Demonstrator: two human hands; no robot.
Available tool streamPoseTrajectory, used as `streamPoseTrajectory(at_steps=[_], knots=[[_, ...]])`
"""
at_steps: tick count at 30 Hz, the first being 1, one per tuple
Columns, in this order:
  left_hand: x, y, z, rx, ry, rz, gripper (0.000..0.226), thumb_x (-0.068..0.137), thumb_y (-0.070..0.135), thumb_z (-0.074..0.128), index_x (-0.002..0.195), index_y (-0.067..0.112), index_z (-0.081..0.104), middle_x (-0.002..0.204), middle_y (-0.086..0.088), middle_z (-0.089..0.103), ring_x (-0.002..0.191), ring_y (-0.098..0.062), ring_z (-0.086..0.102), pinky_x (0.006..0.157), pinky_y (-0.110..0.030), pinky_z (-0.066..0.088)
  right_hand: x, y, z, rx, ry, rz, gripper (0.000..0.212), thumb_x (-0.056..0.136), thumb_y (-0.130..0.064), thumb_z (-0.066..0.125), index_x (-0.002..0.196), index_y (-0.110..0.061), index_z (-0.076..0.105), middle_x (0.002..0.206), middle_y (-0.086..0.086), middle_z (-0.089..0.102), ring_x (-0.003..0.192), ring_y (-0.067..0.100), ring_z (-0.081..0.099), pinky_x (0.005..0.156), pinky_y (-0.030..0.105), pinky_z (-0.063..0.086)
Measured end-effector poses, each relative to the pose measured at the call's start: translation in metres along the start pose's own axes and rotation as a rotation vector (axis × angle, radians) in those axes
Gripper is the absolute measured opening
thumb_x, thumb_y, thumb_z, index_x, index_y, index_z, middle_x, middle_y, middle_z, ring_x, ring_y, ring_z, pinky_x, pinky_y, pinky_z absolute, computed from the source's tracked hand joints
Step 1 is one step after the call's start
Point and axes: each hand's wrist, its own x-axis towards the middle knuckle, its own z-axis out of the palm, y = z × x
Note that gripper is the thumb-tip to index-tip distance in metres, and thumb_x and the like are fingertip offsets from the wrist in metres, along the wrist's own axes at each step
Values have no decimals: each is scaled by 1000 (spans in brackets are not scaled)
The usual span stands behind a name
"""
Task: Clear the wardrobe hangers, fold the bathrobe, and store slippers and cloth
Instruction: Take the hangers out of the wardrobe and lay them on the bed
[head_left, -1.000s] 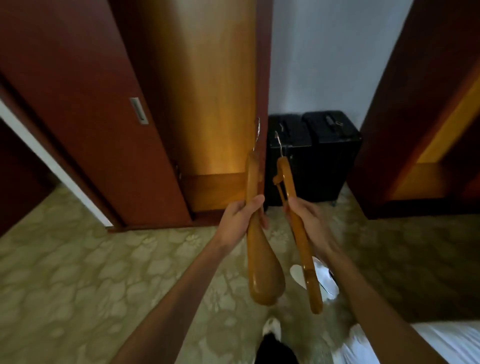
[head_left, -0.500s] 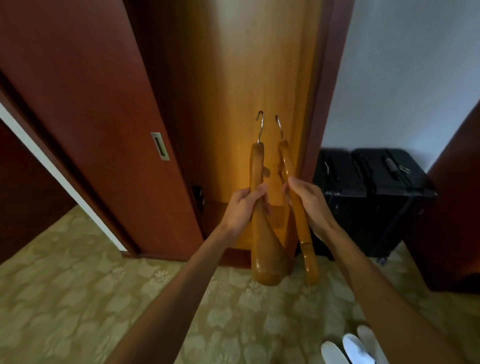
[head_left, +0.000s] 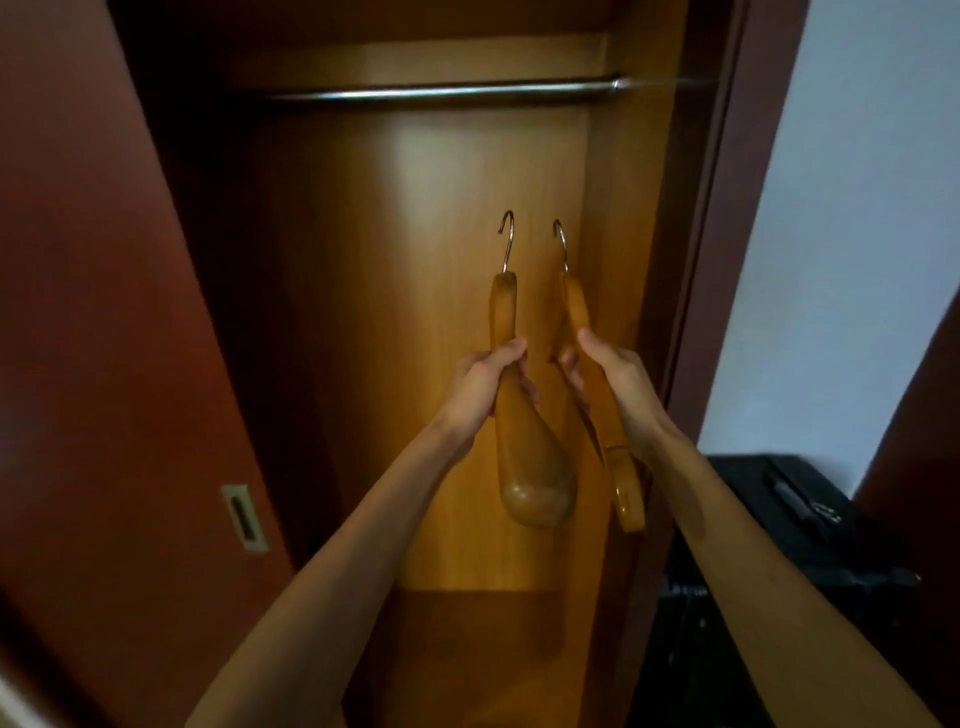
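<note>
Left hand (head_left: 483, 387) grips a broad-shouldered brown wooden hanger (head_left: 524, 441); right hand (head_left: 615, 387) grips a slimmer brown wooden hanger (head_left: 605, 415) just beside it. Steel hooks point up, well below the chrome wardrobe rail (head_left: 441, 93) above both hands.

Dim, warm light pools on the wardrobe's back panel (head_left: 457, 171), glare streaks the rail (head_left: 441, 93), while edges toward 9 o'clock bend, soft and shadowed.

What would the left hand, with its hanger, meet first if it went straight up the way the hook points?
Probably the rail. The left hand holds its hanger hook-up below it, with bare space between. Depth is unclear, so the hook could pass in front.
</note>
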Motion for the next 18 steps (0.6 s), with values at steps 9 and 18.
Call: streamPoseTrajectory(at_steps=[9, 18], knots=[[177, 48, -24, -75, -187, 126, 34, 99, 41, 57, 86, 10, 65, 73, -16, 68, 65, -19, 65, 75, -34, 53, 163, -35, -14, -55, 214, -103, 39, 100, -48, 48, 86, -17, 67, 61, -2, 54, 51, 11, 50, 52, 23, 42], [282, 76, -17, -100, -289, 245, 36, 95, 47, 60, 82, 14, 70, 72, -14, 71, 69, -20, 69, 80, -38, 54, 244, -73, -42, -95, 323, -189, 42, 97, -54, 48, 85, -18, 67, 62, -1, 53, 50, 11, 48, 54, 28, 40]])
